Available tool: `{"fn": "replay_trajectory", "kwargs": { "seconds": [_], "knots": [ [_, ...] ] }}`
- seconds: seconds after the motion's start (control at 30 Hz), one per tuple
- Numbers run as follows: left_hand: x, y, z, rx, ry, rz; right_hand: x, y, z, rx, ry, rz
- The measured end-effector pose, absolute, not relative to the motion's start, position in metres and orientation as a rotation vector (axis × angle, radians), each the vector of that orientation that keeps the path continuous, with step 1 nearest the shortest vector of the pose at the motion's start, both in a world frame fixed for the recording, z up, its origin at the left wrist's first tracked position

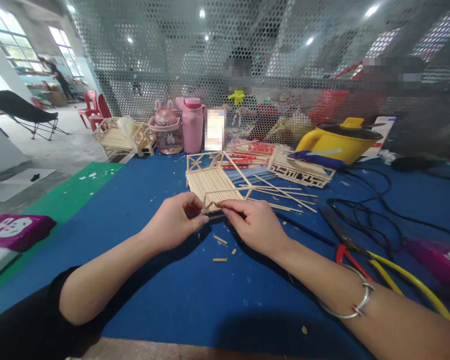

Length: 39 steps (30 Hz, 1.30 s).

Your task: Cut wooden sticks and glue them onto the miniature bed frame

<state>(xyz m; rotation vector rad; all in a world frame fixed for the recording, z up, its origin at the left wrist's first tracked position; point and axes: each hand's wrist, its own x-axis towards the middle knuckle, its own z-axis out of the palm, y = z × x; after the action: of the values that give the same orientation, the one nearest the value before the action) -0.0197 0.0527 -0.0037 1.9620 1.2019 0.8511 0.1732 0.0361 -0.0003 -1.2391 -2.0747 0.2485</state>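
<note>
A small model frame built of thin wooden sticks (213,181), with a slatted floor and crossed rails, sits on the blue table mat (195,295). My left hand (176,220) is closed, thumb and index finger pinching the frame's near left corner. Beside it, my right hand (260,227) is also closed, its fingertips on a short wooden stick (211,205) at the same near edge. Fingers partly cover where that stick meets the frame. Loose long sticks (285,196) lie just right of the model, and small offcuts (220,260) are scattered in front.
Pliers (360,250) and black cables (375,215) lie at right, near a yellow pot (341,140). A glue gun (318,159) rests by another stick model (300,167). Pink bottles (192,125) and a lit phone (215,130) stand behind. A purple power strip (18,231) is left.
</note>
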Motion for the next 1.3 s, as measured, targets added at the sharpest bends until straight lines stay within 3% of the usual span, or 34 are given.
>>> {"fn": "replay_trajectory", "kwargs": {
  "seconds": [0.4, 0.73, 0.87, 1.1, 1.3],
  "knots": [
    [-0.020, 0.051, 0.000, 2.086, 1.242, 0.845, 0.176, 0.030, 0.001, -1.185, -2.303, -0.037],
    [-0.009, 0.042, 0.004, 1.893, 1.169, 1.073, 0.172, 0.034, -0.003, -1.262, -1.942, 0.635],
    [0.000, 0.042, 0.005, 1.806, 1.195, 1.123, 0.171, 0.033, -0.004, -1.258, -1.905, 0.727],
    [0.008, 0.039, 0.009, 1.881, 1.316, 1.161, 0.171, 0.030, -0.003, -1.271, -1.975, 0.579],
    [0.013, 0.036, 0.010, 2.007, 1.387, 1.184, 0.173, 0.024, -0.001, -1.256, -2.191, 0.186]
  ]
}}
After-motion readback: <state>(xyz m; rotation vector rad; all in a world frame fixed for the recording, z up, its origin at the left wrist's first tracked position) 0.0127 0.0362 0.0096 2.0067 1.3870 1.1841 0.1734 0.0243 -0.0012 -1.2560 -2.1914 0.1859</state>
